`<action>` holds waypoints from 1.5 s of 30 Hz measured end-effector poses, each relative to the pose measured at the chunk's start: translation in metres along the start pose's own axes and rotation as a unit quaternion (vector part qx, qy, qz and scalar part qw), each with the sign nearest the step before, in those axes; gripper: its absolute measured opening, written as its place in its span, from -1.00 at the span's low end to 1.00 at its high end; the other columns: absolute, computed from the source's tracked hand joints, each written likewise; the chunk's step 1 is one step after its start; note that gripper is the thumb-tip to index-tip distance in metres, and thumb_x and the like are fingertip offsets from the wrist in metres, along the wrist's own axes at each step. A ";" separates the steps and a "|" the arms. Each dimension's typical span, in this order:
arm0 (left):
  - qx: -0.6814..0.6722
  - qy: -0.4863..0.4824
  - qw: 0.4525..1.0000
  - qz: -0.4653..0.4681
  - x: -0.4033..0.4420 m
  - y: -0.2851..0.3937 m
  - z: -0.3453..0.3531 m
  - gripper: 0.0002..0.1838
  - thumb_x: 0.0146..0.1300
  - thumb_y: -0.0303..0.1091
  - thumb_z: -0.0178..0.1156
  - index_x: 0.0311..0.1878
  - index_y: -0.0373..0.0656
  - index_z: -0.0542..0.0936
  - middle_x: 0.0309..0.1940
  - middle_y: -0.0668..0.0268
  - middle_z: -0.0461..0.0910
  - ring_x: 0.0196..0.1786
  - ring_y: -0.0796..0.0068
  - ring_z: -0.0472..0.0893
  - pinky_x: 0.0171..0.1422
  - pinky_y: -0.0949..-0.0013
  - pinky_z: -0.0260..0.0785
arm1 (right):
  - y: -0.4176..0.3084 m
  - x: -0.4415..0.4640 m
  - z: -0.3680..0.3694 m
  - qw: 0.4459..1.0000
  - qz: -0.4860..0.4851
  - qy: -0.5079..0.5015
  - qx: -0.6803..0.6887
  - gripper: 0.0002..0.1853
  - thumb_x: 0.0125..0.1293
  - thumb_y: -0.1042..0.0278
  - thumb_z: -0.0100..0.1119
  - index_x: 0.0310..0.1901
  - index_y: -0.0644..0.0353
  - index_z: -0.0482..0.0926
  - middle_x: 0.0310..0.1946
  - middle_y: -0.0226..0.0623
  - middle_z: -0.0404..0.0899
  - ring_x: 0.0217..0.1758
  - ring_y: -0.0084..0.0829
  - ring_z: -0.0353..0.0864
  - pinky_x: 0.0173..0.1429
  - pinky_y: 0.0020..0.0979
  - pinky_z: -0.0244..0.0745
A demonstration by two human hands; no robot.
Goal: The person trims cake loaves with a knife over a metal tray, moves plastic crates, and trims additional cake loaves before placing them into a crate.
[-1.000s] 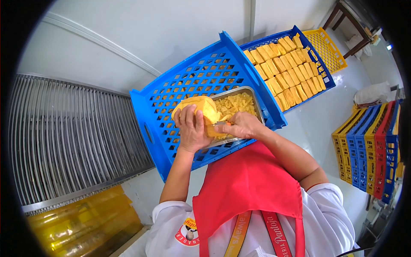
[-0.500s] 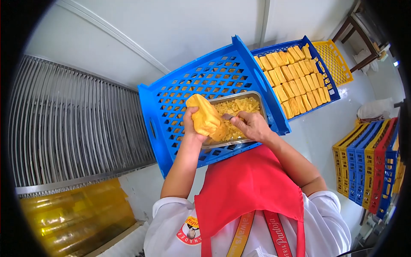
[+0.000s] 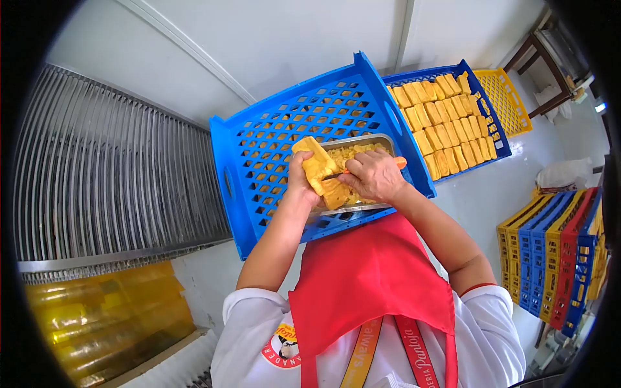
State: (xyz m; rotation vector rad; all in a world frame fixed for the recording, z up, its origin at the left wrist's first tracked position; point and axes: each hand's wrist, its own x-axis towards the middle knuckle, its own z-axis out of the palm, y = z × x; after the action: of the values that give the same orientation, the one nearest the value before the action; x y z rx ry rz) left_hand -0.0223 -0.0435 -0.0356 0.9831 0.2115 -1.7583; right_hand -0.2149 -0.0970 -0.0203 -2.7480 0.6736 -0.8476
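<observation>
My left hand (image 3: 300, 181) is wrapped round a yellow bread loaf (image 3: 312, 157), which it holds tilted over the left part of a metal tray (image 3: 363, 138). The loaf looks cut open, with a flap hanging at its lower end. In my right hand (image 3: 376, 176) is a knife with an orange handle (image 3: 402, 162). Its narrow blade (image 3: 332, 176) reaches left into the opening of the loaf; the tip is hidden. Yellow chunky filling (image 3: 346, 154) lies in the tray, partly covered by my hands.
The tray rests in an upturned-looking blue lattice crate (image 3: 272, 126). Behind on the right, a dark blue crate (image 3: 498, 116) holds rows of loaves, beside a yellow crate (image 3: 511, 97). Stacked coloured crates (image 3: 550, 252) stand at right, a metal slatted rack (image 3: 116, 174) at left.
The right hand has turned over and moved slightly left and up, bringing the knife blade into the loaf and its orange handle into sight. The left hand has tilted the loaf.
</observation>
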 end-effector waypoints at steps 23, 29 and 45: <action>0.027 0.010 0.998 0.052 0.005 0.027 0.005 -0.38 -0.03 0.20 0.14 0.04 0.00 0.55 -0.02 0.13 0.55 0.04 0.02 0.51 0.13 -0.28 0.17 | 0.013 -0.017 0.003 0.993 0.089 -0.052 0.061 -0.52 0.25 -0.18 0.22 -0.50 0.13 0.55 -0.54 -0.16 0.59 -0.44 -0.11 0.62 -0.33 -0.11 0.46; 0.050 0.008 0.999 0.002 0.002 0.028 0.012 -0.42 -0.03 0.20 0.14 -0.05 -0.01 0.59 -0.12 0.17 0.58 -0.04 0.07 0.54 0.04 -0.21 0.29 | 0.014 -0.012 0.012 0.998 0.028 -0.050 0.003 -0.54 0.22 -0.19 0.23 -0.48 0.08 0.57 -0.55 -0.23 0.57 -0.43 -0.17 0.63 -0.26 -0.13 0.46; -0.019 -0.067 0.995 0.068 0.014 0.045 -0.013 -0.34 -0.03 0.21 0.17 0.08 -0.04 0.55 0.02 0.12 0.56 0.05 -0.01 0.54 0.12 -0.30 0.32 | 0.008 -0.015 0.017 0.922 0.182 -0.337 -0.053 -0.46 0.09 -0.35 0.26 -0.27 0.04 0.68 -0.36 -0.17 0.70 -0.25 -0.12 0.72 -0.11 -0.10 0.56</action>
State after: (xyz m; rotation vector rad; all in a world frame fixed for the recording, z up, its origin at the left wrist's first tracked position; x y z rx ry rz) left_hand 0.0211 -0.0650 -0.0404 0.8278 0.0898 -1.6815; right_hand -0.2188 -0.0964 -0.0440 -2.6041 1.0286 0.2217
